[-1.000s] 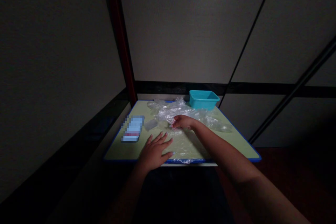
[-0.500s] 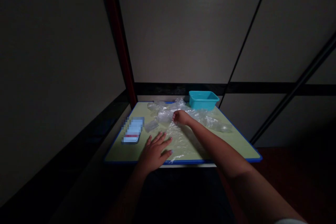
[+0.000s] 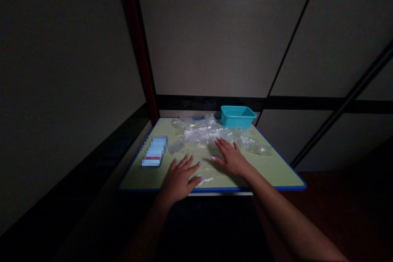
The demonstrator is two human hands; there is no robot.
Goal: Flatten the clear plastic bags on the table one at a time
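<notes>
Crumpled clear plastic [image 3: 204, 133] spreads over the middle and back of a pale green table [image 3: 141, 180] with a blue edge. My left hand [image 3: 181, 178] lies with fingers spread near the front edge, beside a thin part of the plastic. To its right, my right hand [image 3: 230, 157] is over the plastic, fingers extended and holding nothing. Whether its fingertips touch the plastic is hard to tell. A small greyish translucent piece [image 3: 176, 146] lies beyond my left hand.
A turquoise bin [image 3: 238, 118] stands at the back right of the table, touching or close to the plastic. A phone [image 3: 155, 151], partly pixelated, lies at the left. Wall panels rise behind the table.
My right hand has moved back toward me and to the right, and its closed fingers have opened out. My left hand has hardly moved.
</notes>
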